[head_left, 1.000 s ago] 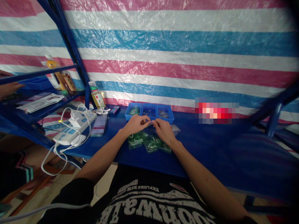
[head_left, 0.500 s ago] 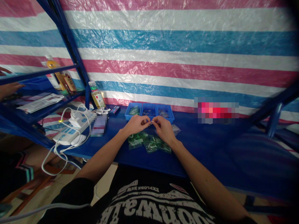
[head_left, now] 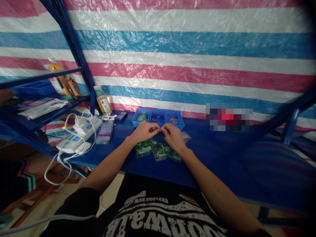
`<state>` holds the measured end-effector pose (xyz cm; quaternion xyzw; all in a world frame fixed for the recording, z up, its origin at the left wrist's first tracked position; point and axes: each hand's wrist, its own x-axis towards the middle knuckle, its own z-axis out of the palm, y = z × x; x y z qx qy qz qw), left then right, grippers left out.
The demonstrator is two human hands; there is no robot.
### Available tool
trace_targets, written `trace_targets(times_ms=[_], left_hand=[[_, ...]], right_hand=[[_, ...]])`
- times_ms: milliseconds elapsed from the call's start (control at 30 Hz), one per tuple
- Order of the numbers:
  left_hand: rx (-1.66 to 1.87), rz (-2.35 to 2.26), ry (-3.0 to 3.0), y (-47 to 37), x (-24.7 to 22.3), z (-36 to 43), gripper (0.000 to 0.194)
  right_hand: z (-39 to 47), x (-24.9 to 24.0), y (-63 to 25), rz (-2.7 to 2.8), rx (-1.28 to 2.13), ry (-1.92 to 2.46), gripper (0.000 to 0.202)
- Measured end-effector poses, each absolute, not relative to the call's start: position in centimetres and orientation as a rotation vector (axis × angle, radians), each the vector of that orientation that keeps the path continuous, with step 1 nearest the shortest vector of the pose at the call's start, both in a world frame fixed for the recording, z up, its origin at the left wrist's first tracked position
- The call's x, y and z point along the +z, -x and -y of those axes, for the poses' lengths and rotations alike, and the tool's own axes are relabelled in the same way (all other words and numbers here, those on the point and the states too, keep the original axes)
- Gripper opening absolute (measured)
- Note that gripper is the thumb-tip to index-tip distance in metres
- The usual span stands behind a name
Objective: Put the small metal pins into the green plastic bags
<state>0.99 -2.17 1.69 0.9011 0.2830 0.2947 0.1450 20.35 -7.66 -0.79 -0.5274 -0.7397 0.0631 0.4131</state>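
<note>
My left hand [head_left: 146,131] and my right hand [head_left: 173,135] meet fingertip to fingertip above the table, both closed in a pinch. Between them is something small, partly metallic-looking, too tiny and too covered by the fingers to name. Just under my hands lie several clear bags of small green-and-white pieces [head_left: 163,152]. Behind my fingers stand three joined blue bins: the left bin [head_left: 134,123] has greenish pieces, the middle bin [head_left: 158,112] thin dark metal pieces, the right bin [head_left: 182,124] small clear packets. A clear plastic bag [head_left: 185,136] lies beside my right wrist.
To the left are a white power strip [head_left: 67,141] with tangled cables, a blurred-out item [head_left: 104,131], a small dark box [head_left: 120,116] and a drink bottle [head_left: 102,100]. A blue metal frame [head_left: 84,79] rises there. Another person's hand [head_left: 7,95] shows at far left.
My hands stay almost in place, with the fingertips drawn slightly closer together. At far left, the other person's hand has dropped and pulled back toward the edge of view.
</note>
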Motion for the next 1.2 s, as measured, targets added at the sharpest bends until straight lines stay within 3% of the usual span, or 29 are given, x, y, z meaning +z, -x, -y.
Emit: trace_targets(times_ms=[267, 467, 667, 767, 967, 1200], left_hand=[[0.876, -0.881, -2.606, -1.0, 1.9, 2.1, 0.019], [0.937, -0.921, -2.563, -1.1, 1.7, 2.0, 0.021], [1.260, -1.248, -2.252, -2.4, 1.7, 0.3, 0.028], [1.227, -1.237, -2.250, -2.4, 1.7, -0.1, 0.035], [1.073, -1.108, -2.421, -1.1, 1.7, 1.0, 0.031], [0.991, -1.011, -2.513, -0.9, 1.7, 1.5, 0.030]], right_hand=[[7.7, -0.9, -20.6, 1.763, 0.150, 1.503, 0.034], [7.5, -0.9, -20.7, 1.696, 0.201, 1.465, 0.022], [7.1, -1.6, -20.8, 1.707, 0.205, 1.488, 0.013], [7.2, -1.5, -20.7, 1.844, 0.224, 1.438, 0.014], [7.9, -0.7, -20.4, 2.107, 0.441, 1.251, 0.023], [7.9, -1.6, -19.7, 2.256, 0.331, 1.273, 0.027]])
